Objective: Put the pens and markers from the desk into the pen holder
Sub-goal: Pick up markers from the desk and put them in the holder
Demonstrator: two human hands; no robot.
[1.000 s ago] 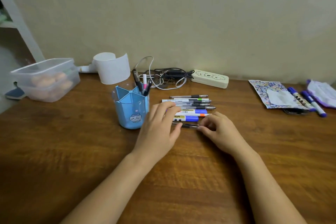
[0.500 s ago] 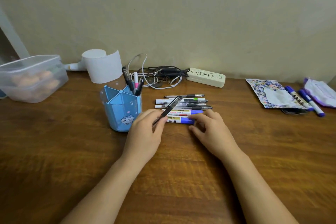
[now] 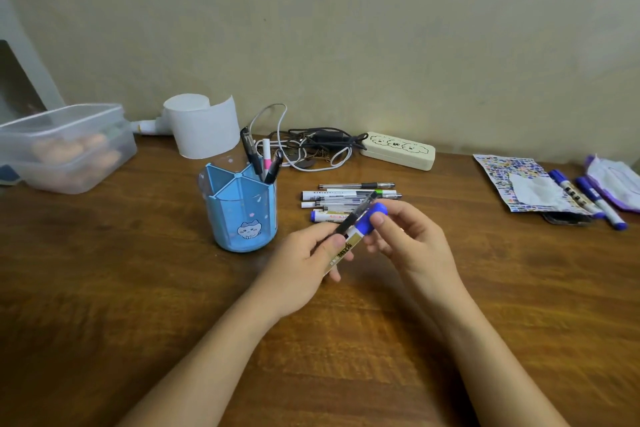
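Note:
A blue pen holder (image 3: 241,215) with a cat picture stands on the wooden desk (image 3: 104,288); three pens (image 3: 263,159) stick out of its back compartment. Right of it lies a row of pens and markers (image 3: 343,196). My left hand (image 3: 304,260) is closed around a black pen (image 3: 356,215) and the body of a blue-capped marker (image 3: 363,224), both lifted above the desk and tilted. My right hand (image 3: 405,239) pinches the marker's blue cap end. Two more blue markers (image 3: 588,199) lie far right.
A clear plastic box (image 3: 65,146) sits at the left, a white roll (image 3: 204,125) behind the holder, tangled cables (image 3: 311,149) and a cream power strip (image 3: 398,151) along the wall. A patterned packet (image 3: 516,180) and a plastic bag (image 3: 616,180) lie at the right.
My left hand picked up the black pen from the desk. My right hand lifted the blue-capped marker, and now both hands hold it, with the pen beside it in my left hand.

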